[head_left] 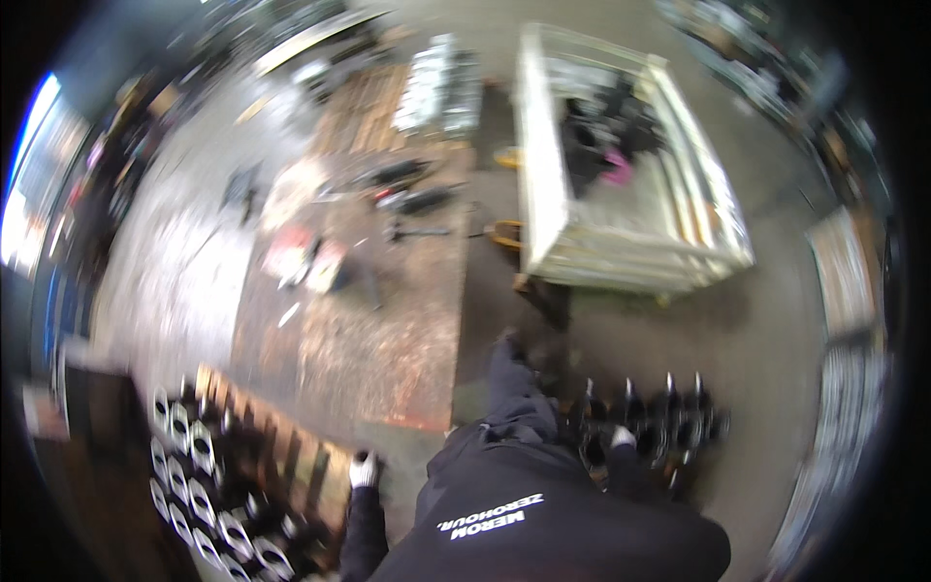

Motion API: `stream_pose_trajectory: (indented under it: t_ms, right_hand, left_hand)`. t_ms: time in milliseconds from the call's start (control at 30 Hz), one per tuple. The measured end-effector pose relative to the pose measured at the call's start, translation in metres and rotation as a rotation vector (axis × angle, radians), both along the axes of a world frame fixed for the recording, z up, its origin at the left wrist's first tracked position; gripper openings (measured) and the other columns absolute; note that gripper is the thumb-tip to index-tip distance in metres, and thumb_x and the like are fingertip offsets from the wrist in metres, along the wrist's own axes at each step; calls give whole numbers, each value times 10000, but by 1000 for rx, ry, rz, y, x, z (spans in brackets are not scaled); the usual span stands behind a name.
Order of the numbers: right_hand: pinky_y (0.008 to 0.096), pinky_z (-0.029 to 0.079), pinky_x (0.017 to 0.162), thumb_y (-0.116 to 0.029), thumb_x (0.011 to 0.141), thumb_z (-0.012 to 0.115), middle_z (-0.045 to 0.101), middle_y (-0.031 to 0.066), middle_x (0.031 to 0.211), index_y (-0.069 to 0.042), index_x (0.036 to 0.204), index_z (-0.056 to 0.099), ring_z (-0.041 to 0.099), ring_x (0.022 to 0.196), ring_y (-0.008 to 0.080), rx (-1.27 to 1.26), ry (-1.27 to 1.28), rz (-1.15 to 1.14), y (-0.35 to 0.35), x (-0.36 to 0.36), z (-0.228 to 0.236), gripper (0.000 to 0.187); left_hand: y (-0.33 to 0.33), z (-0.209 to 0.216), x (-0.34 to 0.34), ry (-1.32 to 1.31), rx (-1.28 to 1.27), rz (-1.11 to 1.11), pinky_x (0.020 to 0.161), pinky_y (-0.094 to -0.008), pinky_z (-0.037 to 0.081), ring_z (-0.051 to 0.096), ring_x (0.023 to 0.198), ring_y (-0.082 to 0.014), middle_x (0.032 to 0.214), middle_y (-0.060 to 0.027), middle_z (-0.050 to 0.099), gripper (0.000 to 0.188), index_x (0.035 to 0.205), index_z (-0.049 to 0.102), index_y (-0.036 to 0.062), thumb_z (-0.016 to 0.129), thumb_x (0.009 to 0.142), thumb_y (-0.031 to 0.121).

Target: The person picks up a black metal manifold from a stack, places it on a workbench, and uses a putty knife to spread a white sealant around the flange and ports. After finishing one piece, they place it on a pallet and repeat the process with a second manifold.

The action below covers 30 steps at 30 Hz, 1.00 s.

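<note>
My left hand [364, 472], in a white glove, is beside the right end of a wooden pallet [325, 475]. Its fingers look curled around a small dark piece that blur keeps me from naming. Rows of dark metal parts with pale, ring-shaped ends [201, 446] stand on that pallet. On the other side of my body, my right hand [624, 437], also gloved in white, is among a second group of dark metal parts [669, 427] with upright ends. Blur hides its fingers and whether it grips one of them.
Ahead lies a worn wooden work surface [388, 330] with power tools [417, 199], a hammer-like tool [417, 232] and red-and-pale items [291, 254]. A pale open crate [543, 194] holding dark items and something pink stands at front right. Silvery stacked parts [427, 92] sit beyond.
</note>
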State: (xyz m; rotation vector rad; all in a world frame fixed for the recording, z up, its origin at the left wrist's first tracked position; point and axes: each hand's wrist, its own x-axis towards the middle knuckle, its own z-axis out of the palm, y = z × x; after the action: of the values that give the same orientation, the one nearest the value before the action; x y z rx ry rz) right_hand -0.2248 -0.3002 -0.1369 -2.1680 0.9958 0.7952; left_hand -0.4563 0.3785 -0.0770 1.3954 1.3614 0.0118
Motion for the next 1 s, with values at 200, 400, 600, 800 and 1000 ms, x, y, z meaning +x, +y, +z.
stream_pose_trajectory:
  t_ms: [200, 400, 600, 800, 1000]
  right_hand:
    - [461, 581, 861, -301, 1000, 612, 760, 150, 1048, -19, 1202, 728, 738, 900, 324, 86, -362, 170, 46, 289, 28, 365]
    - [454, 575, 844, -332, 996, 629, 751, 143, 1008, -13, 1212, 708, 728, 886, 303, 75, -599, 475, 88, 536, 95, 393]
    - [447, 569, 826, -362, 992, 646, 742, 137, 968, -7, 1223, 688, 718, 872, 282, -232, -832, 521, 67, 634, 163, 426]
    - [408, 579, 819, -288, 970, 739, 755, 191, 1022, -18, 1358, 603, 744, 908, 287, 255, -892, 343, 99, 630, 143, 492]
    - [414, 594, 865, -187, 947, 731, 767, 143, 1110, -108, 1436, 560, 752, 975, 322, -87, -647, 329, 26, 540, 156, 524]
  left_hand:
    - [-77, 73, 130, 256, 317, -174, 958, -458, 544, 687, 1094, -429, 1164, -259, 723, 501, 1232, 657, -10, 647, 902, 366]
    - [-147, 93, 316, 252, 242, 28, 976, -461, 543, 681, 1139, -416, 1203, -257, 714, 550, 1270, 632, -33, 667, 925, 394]
    - [-198, 127, 507, -95, 324, -310, 989, -419, 549, 696, 1148, -341, 1212, -194, 722, 464, 1282, 664, 37, 717, 921, 324]
    - [-212, 124, 658, -441, 68, -485, 990, -325, 516, 656, 1092, -206, 1175, -109, 686, 335, 1321, 589, -12, 660, 998, 44]
    - [-241, 97, 782, -413, 300, -836, 918, -352, 564, 723, 1019, -258, 1128, -182, 731, 455, 1299, 585, -33, 765, 957, 207]
